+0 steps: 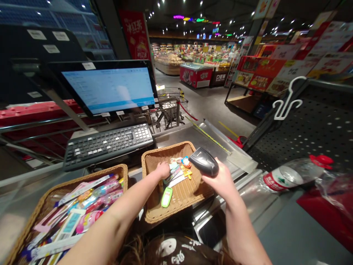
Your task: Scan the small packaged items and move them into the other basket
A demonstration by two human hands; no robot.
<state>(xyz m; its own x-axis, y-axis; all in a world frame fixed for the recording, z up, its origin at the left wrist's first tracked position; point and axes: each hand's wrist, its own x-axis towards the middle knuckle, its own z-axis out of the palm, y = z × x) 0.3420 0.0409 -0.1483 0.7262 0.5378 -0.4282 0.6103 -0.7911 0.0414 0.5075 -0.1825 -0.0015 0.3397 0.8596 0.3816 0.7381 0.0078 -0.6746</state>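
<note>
At the checkout counter point(176, 135), the right hand point(219, 180) is gripping a handheld barcode scanner point(204, 162), while the left hand point(163, 170), grip unclear, is resting on a few small packets point(175, 175) in one wicker basket point(168, 151), a second wicker basket point(110, 171) sitting heaped with packaged goods point(82, 206).

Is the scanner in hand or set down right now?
In hand: the black handheld scanner is held in the right hand, raised beside the wicker basket.

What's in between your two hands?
In the head view, small colourful packets lie between the left hand and the right hand, inside a wicker basket.
</note>
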